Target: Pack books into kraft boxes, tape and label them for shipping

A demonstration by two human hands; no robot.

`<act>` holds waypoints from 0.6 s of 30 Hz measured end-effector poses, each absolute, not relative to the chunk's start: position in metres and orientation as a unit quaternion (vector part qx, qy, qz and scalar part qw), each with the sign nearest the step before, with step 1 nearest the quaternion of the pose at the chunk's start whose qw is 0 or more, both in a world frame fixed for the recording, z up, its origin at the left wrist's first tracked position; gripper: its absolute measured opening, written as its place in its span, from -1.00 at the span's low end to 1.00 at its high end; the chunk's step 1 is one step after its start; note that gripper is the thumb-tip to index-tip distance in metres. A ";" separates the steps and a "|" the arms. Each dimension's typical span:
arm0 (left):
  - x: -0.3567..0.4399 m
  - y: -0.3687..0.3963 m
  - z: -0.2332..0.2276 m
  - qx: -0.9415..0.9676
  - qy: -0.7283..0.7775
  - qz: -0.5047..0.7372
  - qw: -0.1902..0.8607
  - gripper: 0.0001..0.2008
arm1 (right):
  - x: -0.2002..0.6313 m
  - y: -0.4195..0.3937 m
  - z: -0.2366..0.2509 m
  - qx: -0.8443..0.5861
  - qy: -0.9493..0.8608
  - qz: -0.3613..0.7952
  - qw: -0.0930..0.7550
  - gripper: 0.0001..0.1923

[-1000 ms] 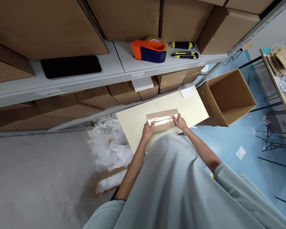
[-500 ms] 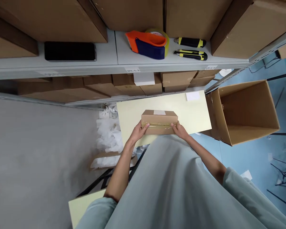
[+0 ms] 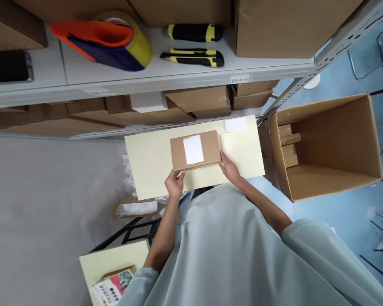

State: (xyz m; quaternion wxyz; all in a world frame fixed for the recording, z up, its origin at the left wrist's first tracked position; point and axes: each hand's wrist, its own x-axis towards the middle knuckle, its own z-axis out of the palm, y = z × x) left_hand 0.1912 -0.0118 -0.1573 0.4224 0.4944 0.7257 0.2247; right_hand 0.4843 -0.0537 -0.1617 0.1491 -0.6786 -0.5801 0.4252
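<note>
A small brown cardboard box (image 3: 207,148) with a white label (image 3: 193,149) on top lies on a pale yellow board (image 3: 147,161). My left hand (image 3: 175,183) grips the box's near left corner. At the near right corner, my right hand (image 3: 230,166) holds the box's edge. A loose white label (image 3: 236,125) lies on the board's far right part. My grey-green shirt fills the lower view.
A large open carton (image 3: 325,144) with small packages inside stands right of the board. The shelf above holds an orange and blue tape dispenser (image 3: 105,38), two yellow-black utility knives (image 3: 193,57) and a black phone (image 3: 8,66). White plastic bags (image 3: 137,208) lie lower left.
The box has been turned over: its taped seam faced up a second ago, then it stood on edge, and it lies with the labelled side up. My head moved closer to the shelf.
</note>
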 end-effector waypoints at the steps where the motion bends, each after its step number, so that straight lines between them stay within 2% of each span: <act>1: 0.191 -0.017 -0.159 0.474 0.736 0.228 0.426 -0.54 | 0.483 -0.055 -0.165 -0.670 -0.584 0.436 0.143 -0.23; 5: 0.188 -0.026 -0.149 0.475 0.761 0.174 0.405 -0.37 | 0.489 -0.062 -0.170 -0.642 -0.592 0.471 0.122 -0.22; 7: 0.192 -0.018 -0.134 0.504 0.766 0.178 0.358 -0.24 | 0.503 -0.058 -0.169 -0.633 -0.599 0.470 0.140 -0.23; 9: 0.210 0.001 -0.117 0.542 0.752 0.217 0.307 -0.19 | 0.526 -0.044 -0.170 -0.657 -0.584 0.441 0.182 -0.31; 11: 0.245 0.028 -0.103 0.592 0.706 0.249 0.299 -0.25 | 0.553 -0.020 -0.173 -0.716 -0.536 0.387 0.225 -0.39; 13: 0.294 0.057 -0.098 0.649 0.628 0.253 0.347 -0.36 | 0.581 0.009 -0.179 -0.779 -0.468 0.332 0.251 -0.41; 16: 0.377 0.098 -0.115 0.693 0.549 0.199 0.423 -0.44 | 0.610 0.049 -0.188 -0.833 -0.385 0.301 0.257 -0.40; 18: 0.420 0.118 -0.137 0.654 0.579 0.137 0.467 -0.41 | 0.619 0.066 -0.194 -0.844 -0.357 0.311 0.251 -0.40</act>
